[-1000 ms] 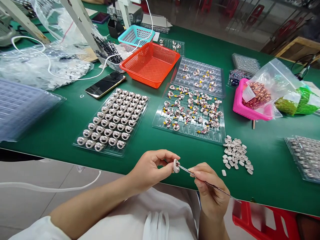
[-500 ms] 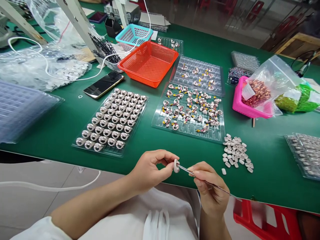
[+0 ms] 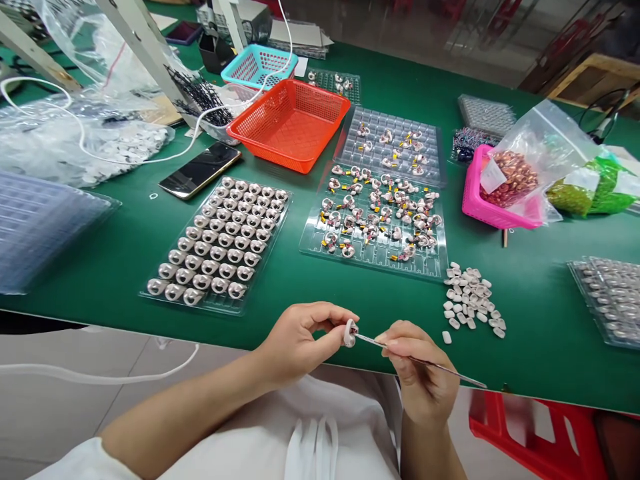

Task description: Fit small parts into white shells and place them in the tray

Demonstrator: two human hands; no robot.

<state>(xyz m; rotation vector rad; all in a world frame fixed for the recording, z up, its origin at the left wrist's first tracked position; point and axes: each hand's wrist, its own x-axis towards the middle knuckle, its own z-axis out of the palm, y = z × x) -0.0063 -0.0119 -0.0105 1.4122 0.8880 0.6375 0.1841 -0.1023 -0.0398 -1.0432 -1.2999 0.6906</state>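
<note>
My left hand pinches a small white earbud-shaped shell between thumb and fingers, just off the near edge of the green table. My right hand grips thin metal tweezers whose tip touches the shell. A loose pile of small white caps lies on the table just beyond my right hand. A clear tray of grey-white shells in rows sits ahead to the left. A clear tray of shells with wires and yellow parts sits ahead in the middle.
Further back stand an orange basket, a teal basket, another clear tray and a phone. At right are a pink basket with a bag of copper coils, green bags, and a tray. A red stool stands below.
The view has drifted slightly, so the table's things sit a little lower-left in the picture. Both hands keep the same hold on the shell and the tweezers.
</note>
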